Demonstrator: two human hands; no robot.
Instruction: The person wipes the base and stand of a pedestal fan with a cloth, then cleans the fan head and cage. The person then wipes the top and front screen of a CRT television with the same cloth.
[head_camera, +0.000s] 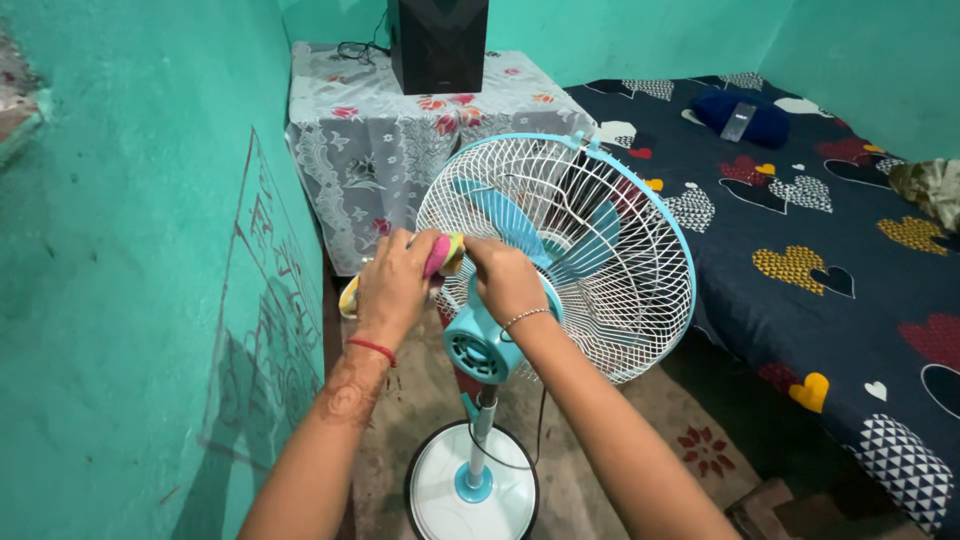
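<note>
White and round, the plastic base of a pedestal fan (440, 500) sits nearest on the brown patterned floor (640, 430), with a pale blue collar where the thin metal pole (484, 418) rises from it. At the top of the pole is the light blue motor housing (478, 345), its vented back turned toward the camera. Ahead of it, tilted, stands the white wire fan cage with a light blue rim (640, 290), and light blue blades (500, 215) show through the wires.

Both hands meet at the back of the cage, just above the motor housing. The left hand (395, 285), with a red thread band on the wrist, is curled around a pink, yellow and green cloth (444, 254), pressing it against the wires; a yellow end of the cloth hangs out below the hand. The right hand (505, 280), wearing a thin silver bracelet, is closed with its fingers bent over the cage beside the cloth, touching it.

A turquoise painted wall (130, 250) with red chalk-like drawings runs along the left. Right of the fan lies a bed with a dark blue sheet printed with hearts (830, 260). Farther back, a table draped in a white floral lace cloth (370, 140) carries a black box-shaped speaker (438, 45).
</note>
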